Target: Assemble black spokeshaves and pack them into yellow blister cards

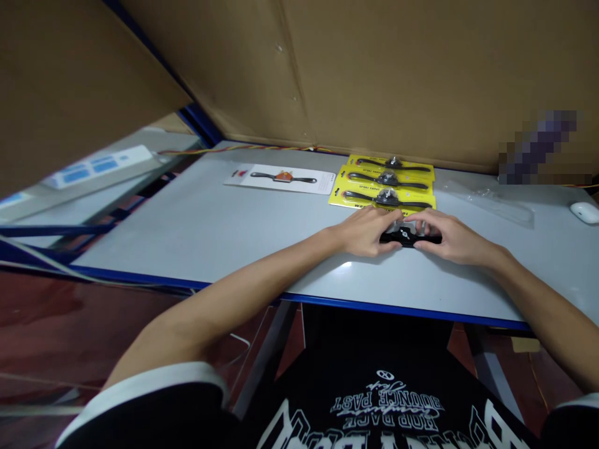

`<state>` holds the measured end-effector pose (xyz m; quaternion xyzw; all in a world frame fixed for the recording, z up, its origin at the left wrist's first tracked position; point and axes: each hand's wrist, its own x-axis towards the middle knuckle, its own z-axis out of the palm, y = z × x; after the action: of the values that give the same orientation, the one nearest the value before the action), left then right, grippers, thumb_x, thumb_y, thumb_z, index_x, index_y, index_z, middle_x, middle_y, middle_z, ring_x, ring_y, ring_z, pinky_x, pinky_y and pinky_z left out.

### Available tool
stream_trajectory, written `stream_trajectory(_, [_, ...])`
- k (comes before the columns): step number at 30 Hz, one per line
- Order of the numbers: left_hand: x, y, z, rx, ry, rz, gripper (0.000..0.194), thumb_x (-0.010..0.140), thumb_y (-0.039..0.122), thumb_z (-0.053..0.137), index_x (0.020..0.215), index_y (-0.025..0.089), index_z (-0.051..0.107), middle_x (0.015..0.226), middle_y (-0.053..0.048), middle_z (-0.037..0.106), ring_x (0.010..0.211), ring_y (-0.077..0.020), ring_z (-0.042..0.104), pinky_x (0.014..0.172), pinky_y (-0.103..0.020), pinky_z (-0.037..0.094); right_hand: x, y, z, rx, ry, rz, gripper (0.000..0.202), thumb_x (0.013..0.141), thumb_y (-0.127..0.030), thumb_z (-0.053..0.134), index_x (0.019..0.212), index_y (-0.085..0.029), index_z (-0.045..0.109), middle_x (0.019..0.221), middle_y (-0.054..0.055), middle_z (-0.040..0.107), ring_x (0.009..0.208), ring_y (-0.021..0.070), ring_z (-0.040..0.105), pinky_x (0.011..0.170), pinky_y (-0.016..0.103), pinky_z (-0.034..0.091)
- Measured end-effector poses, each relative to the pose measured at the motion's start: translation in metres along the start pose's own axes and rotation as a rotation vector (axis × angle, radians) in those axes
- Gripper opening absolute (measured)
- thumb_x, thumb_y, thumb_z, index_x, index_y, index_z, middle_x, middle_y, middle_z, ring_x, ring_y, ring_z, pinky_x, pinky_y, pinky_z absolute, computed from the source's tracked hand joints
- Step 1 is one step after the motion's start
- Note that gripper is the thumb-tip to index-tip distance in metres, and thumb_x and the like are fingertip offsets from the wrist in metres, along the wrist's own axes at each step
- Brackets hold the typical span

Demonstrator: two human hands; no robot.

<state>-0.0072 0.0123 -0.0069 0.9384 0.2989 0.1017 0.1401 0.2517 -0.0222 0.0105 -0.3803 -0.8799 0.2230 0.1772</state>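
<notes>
Near the front of the grey table, a black spokeshave (406, 236) lies between my two hands, its metal fitting at the middle. My left hand (369, 232) has its thumb and fingers around the left end. The right end sits in the grip of my right hand (447, 236). Something clear, like plastic, shows just behind the tool between my fingers. Right beyond my hands, three yellow cards (335, 199) overlap in a stack, each with a black spokeshave under clear plastic; my left hand partly covers the nearest card.
A white card (322, 182) with a printed spokeshave lies left of the yellow ones. To the right are a clear plastic shell (508, 209) and a white mouse-like object (584, 212). Cardboard walls (374, 75) enclose the back. A white power strip (105, 165) is at left.
</notes>
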Motion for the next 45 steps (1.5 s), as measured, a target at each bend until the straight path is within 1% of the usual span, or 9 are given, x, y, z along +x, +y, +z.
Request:
stream_trajectory(5, [0.001, -0.001, 0.001, -0.02, 0.021, 0.022, 0.04, 0.092, 0.054, 0.051, 0.112, 0.02, 0.056, 0.093, -0.009, 0.069, 0.081, -0.0267, 0.063, 0.075, -0.038, 0.046, 0.002, -0.006, 0.0, -0.062, -0.049, -0.095, 0.045, 0.099, -0.021, 0.054, 0.14, -0.03, 0.07, 0.123, 0.011, 0.06, 0.106, 0.0249, 0.065, 0.099, 0.045, 0.055])
stream_trajectory(9, [0.001, 0.0, 0.0, -0.061, 0.024, 0.02, 0.039, 0.091, 0.052, 0.054, 0.112, 0.019, 0.057, 0.09, -0.006, 0.067, 0.077, -0.0242, 0.061, 0.072, -0.037, 0.044, 0.004, -0.008, 0.001, -0.11, -0.06, -0.104, 0.047, 0.099, -0.015, 0.049, 0.138, -0.03, 0.072, 0.123, 0.011, 0.062, 0.1, 0.0233, 0.066, 0.094, 0.044, 0.056])
stream_trajectory(20, [0.003, 0.003, -0.007, -0.142, -0.01, -0.001, 0.043, 0.088, 0.049, 0.056, 0.117, 0.018, 0.059, 0.081, -0.003, 0.064, 0.068, -0.0201, 0.056, 0.067, -0.033, 0.038, 0.003, -0.004, 0.008, -0.208, 0.114, -0.171, 0.024, 0.102, -0.033, 0.058, 0.116, -0.021, 0.073, 0.121, 0.013, 0.065, 0.101, 0.0254, 0.068, 0.091, 0.043, 0.056])
stream_trajectory(25, [0.003, 0.003, -0.005, -0.149, 0.013, -0.005, 0.042, 0.088, 0.049, 0.055, 0.114, 0.017, 0.06, 0.079, -0.002, 0.062, 0.067, -0.0192, 0.054, 0.066, -0.033, 0.037, 0.013, -0.012, 0.02, -0.473, 0.239, -0.233, 0.026, 0.104, -0.03, 0.054, 0.09, -0.019, 0.072, 0.097, 0.012, 0.067, 0.085, 0.0233, 0.061, 0.079, 0.039, 0.049])
stream_trajectory(28, [0.003, 0.003, -0.005, -0.154, 0.022, -0.003, 0.043, 0.087, 0.047, 0.054, 0.117, 0.017, 0.06, 0.078, -0.002, 0.062, 0.067, -0.0194, 0.054, 0.065, -0.033, 0.037, 0.014, -0.018, 0.024, -0.549, 0.224, -0.216, 0.031, 0.105, -0.028, 0.051, 0.081, -0.02, 0.069, 0.085, 0.009, 0.067, 0.08, 0.0219, 0.058, 0.078, 0.038, 0.044])
stream_trajectory(31, [0.002, 0.003, -0.006, -0.166, 0.011, -0.004, 0.045, 0.086, 0.047, 0.055, 0.119, 0.017, 0.059, 0.078, -0.001, 0.062, 0.066, -0.0191, 0.054, 0.066, -0.033, 0.037, 0.01, -0.021, 0.021, -0.471, 0.116, -0.207, 0.031, 0.104, -0.033, 0.052, 0.081, -0.02, 0.069, 0.08, 0.006, 0.068, 0.075, 0.0209, 0.057, 0.076, 0.037, 0.042])
stream_trajectory(34, [0.002, 0.004, -0.007, -0.182, 0.0, -0.01, 0.047, 0.086, 0.048, 0.057, 0.121, 0.018, 0.059, 0.077, 0.0, 0.062, 0.065, -0.0186, 0.053, 0.066, -0.032, 0.037, 0.005, -0.019, 0.016, -0.373, 0.052, -0.231, 0.026, 0.101, -0.027, 0.051, 0.087, -0.021, 0.071, 0.082, 0.006, 0.07, 0.073, 0.02, 0.057, 0.074, 0.036, 0.044])
stream_trajectory(39, [0.002, 0.003, -0.006, -0.174, 0.009, -0.012, 0.044, 0.087, 0.049, 0.058, 0.118, 0.018, 0.059, 0.079, -0.001, 0.063, 0.066, -0.0186, 0.054, 0.065, -0.032, 0.036, 0.005, -0.013, 0.009, -0.405, 0.144, -0.241, 0.025, 0.103, -0.027, 0.053, 0.113, -0.02, 0.075, 0.096, 0.009, 0.075, 0.082, 0.0225, 0.064, 0.078, 0.037, 0.046])
stream_trajectory(45, [0.002, 0.004, -0.006, -0.177, 0.011, -0.01, 0.041, 0.086, 0.048, 0.058, 0.115, 0.018, 0.058, 0.079, -0.001, 0.062, 0.065, -0.0176, 0.051, 0.064, -0.032, 0.034, 0.01, -0.011, 0.011, -0.523, 0.157, -0.244, 0.024, 0.104, -0.032, 0.057, 0.1, -0.017, 0.075, 0.092, 0.01, 0.073, 0.081, 0.0232, 0.064, 0.076, 0.037, 0.046])
